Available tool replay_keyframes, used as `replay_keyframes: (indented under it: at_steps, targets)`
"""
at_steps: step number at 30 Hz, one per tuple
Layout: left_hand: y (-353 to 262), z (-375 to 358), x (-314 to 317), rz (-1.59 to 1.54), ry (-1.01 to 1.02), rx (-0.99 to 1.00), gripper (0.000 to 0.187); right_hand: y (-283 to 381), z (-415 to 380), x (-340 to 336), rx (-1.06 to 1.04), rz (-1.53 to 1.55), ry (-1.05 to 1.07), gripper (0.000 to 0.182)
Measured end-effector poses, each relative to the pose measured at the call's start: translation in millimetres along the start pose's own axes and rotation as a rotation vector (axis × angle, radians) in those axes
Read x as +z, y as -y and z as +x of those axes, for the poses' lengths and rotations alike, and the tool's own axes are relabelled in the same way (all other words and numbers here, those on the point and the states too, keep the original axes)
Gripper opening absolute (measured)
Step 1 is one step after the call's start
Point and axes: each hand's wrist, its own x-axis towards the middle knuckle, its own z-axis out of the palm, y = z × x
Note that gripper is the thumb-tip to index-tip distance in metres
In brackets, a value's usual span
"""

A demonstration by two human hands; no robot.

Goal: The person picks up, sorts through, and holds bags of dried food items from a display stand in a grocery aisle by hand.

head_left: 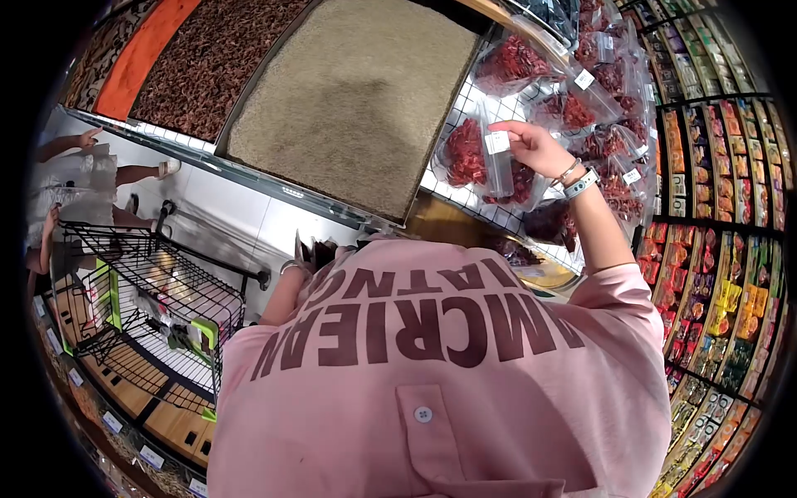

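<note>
My right hand [535, 149], with bracelets at the wrist, pinches the top edge of a clear plastic bag [466, 153] of dark red dried pieces, close to its white label [497, 143]. The bag rests on a white wire grid among several similar bags [516, 62]. Down at my left side, my left hand [294, 269] is mostly hidden by the pink shirt [448, 332] and dark items; its fingers cannot be made out.
Bins of pale grain-like goods [357, 91] and dark brown pieces [212, 66] lie ahead. A black wire cart [158, 307] stands at left, with another person [79, 187] beyond it. Shelves of colourful packets [722, 249] line the right. A wooden shelf with price tags is lower left.
</note>
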Motion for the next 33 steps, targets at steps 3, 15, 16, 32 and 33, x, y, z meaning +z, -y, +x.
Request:
replay_keyframes:
  at_steps: [3,15,16,32,33]
  targets:
    - [-1.3,-5.4,-2.3,0.004,0.0,0.002,0.045,4.4,4.2,5.6,-0.092,-0.095,-0.038,0.054]
    - [4.9,-10.7,-2.1,0.02,0.0,-0.008,0.043,43.0,10.4,-18.8,-0.292,-1.125,-0.571,0.012]
    - [4.0,-11.0,-2.0,0.023,0.001,-0.009,0.043,50.7,8.7,-23.4,-0.36,-1.158,-0.634,0.014]
    - [1.7,-24.3,-13.6,0.058,0.017,-0.025,0.04,16.3,37.9,-83.8,-0.021,-0.809,-0.963,0.022]
    - [1.6,-24.9,-13.6,0.064,0.018,-0.028,0.04,14.4,41.2,-85.4,-0.021,-0.773,-0.97,0.022]
